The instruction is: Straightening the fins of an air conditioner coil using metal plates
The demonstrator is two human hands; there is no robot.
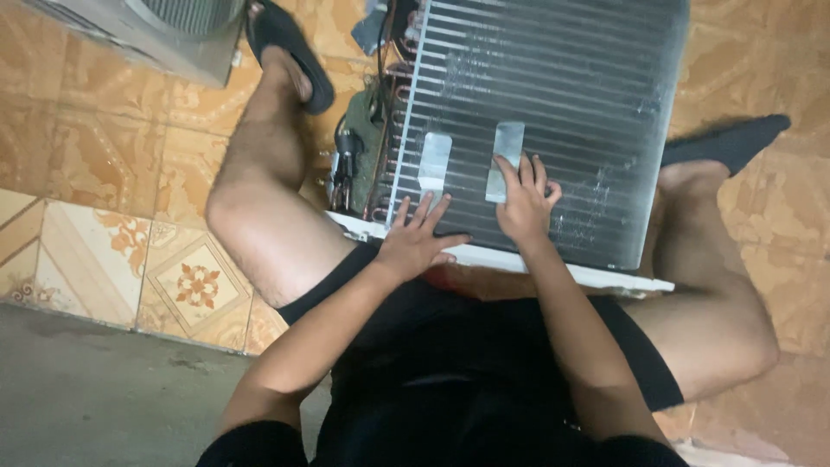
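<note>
Sitting on a floor (104, 147) of glossy orange patterned tiles, the person is facing a finned metal coil panel (571, 95), a broad rectangular slab of thin, closely packed grey ridges, dusty and scuffed white in spots, resting in a white frame (622, 278). Two flat, shiny strips of silver tape are lying upright on the fins, side by side but apart: the left strip (434, 162) and the right strip (507, 160). Along the panel's left edge, bent copper tubes (386, 138) and dark wiring are showing.

The left hand (418, 239) is lying flat and wide on the panel's lower edge, fingers spread, their tips just under the left strip; it is holding nothing. The right hand (524, 201) is reaching higher, forearm stretched forward, its fingers close together and pressing on the lower end of the right strip, gripping nothing.

Two bare legs are bending outward on either side of the panel, each foot wearing one dark sandal: one sandal (290, 52) at the upper left, the other sandal (731, 143) at the right. A grey metal casing (138, 39) with a round grille is sitting at the top left corner.
</note>
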